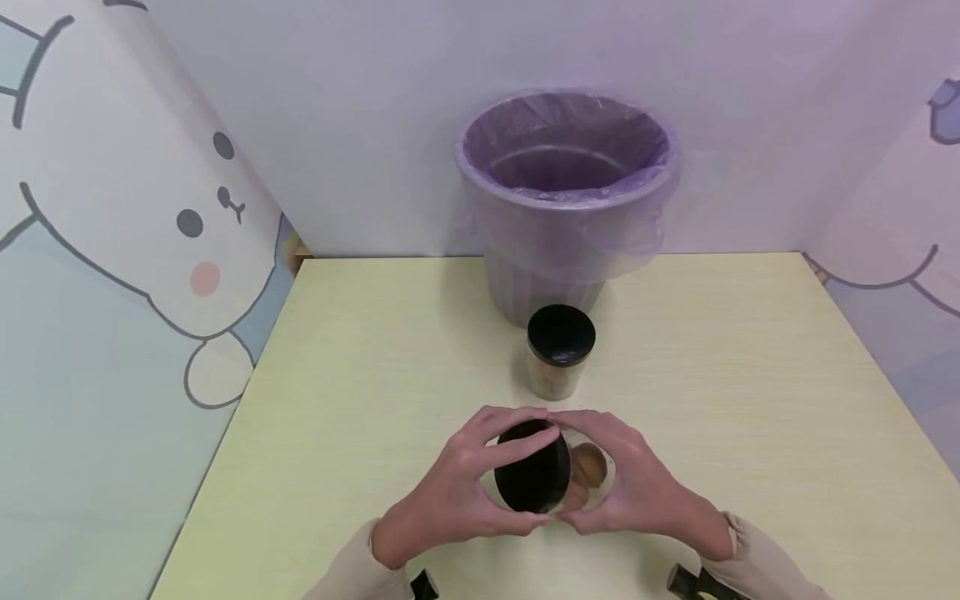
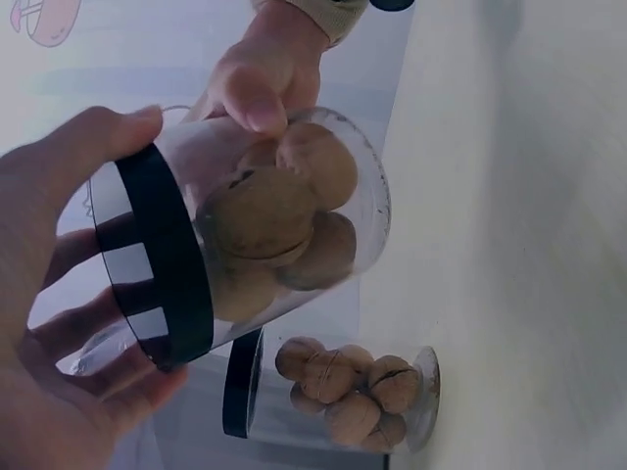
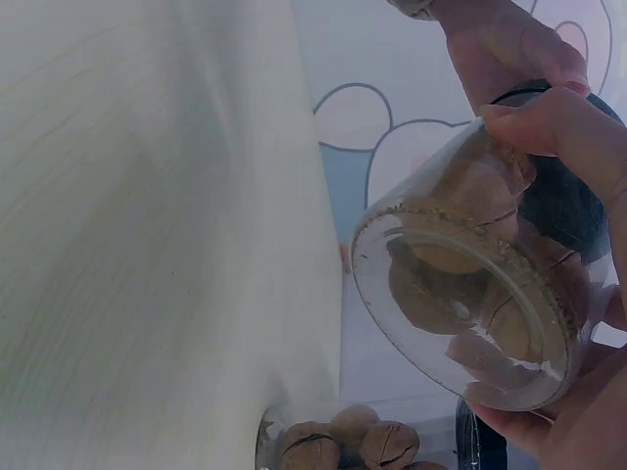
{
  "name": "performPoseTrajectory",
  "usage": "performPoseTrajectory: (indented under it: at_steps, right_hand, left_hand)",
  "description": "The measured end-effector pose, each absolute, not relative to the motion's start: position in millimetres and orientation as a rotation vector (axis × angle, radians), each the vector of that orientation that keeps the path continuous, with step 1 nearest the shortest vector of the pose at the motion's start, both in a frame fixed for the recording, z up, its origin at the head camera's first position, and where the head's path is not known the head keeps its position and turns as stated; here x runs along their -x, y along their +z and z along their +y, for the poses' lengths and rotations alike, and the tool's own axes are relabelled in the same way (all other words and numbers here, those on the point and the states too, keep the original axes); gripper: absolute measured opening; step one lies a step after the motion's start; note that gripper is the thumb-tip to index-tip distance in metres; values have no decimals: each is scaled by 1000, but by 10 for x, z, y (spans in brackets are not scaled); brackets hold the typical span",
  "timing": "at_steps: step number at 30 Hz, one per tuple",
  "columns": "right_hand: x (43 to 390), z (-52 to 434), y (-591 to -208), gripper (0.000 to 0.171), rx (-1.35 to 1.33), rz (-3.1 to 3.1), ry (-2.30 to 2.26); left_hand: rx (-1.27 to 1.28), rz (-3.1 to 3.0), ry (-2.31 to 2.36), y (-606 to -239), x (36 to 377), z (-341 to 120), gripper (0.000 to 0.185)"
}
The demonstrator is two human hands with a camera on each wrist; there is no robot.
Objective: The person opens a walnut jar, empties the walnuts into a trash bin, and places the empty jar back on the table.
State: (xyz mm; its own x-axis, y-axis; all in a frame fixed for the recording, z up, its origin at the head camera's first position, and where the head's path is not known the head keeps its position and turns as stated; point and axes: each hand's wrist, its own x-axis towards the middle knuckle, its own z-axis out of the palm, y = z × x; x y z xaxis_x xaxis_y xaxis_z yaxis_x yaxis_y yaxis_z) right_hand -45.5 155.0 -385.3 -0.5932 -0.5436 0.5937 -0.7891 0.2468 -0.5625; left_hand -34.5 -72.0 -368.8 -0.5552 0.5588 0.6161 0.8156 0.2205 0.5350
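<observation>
Near the bin (image 1: 567,204): second jar (image 1: 559,352), upright, black lid on, walnuts inside, standing on the table (image 1: 750,400) just in front.
Held jar (image 1: 581,477): tipped sideways, lifted above the table, nearer than the bin, walnuts (image 2: 279,211) inside.
Left hand (image 1: 457,492): fingers curled round the black lid (image 1: 532,477).
Right hand (image 1: 637,487): gripping the clear body.

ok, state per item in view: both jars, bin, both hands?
Held jar: on its side above the table, black lid on, walnuts inside.
Second jar: upright on the table, lid on, walnuts inside.
Bin: upright, bag-lined, open top, looks empty.
Left hand: grips the lid.
Right hand: grips the jar body.
</observation>
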Motion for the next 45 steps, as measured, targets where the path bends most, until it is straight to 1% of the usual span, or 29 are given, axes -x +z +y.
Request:
performPoseTrajectory:
  at_steps: [3, 9, 15, 20, 26, 33, 45]
  right_hand:
    - [482, 1592, -3987, 96, -1242, -2246, 1226]
    - [479, 1624, -4013, 96, -1269, -2303, 1240]
    - [483, 1650, -3938, 97, -1335, -2347, 1318]
    - [489, 1660, -3861, 96, -1416, -2390, 1412]
    - [476, 1665, -3818, 96, -1368, -2535, 1406]
    - [463, 1675, -3821, 95, -1371, -2459, 1417]
    - [488, 1625, -3958, 91, -1352, -2354, 1442]
  left_hand:
    - [1264, -2225, -1250, -3681, 317, -708, 72]
    - [1256, -2322, -1269, -3656, 314, -724, 78]
    - [1447, -2262, -1078, -3633, 393, -790, 83]
    - [1547, -2121, -1055, -3606, 453, -807, 80]
    - [1521, -2093, -1129, -3612, 462, -812, 76]
    - [1511, -2134, -1070, -3619, 463, -810, 80]
    - [1426, -2198, -1183, -3734, 407, -779, 82]
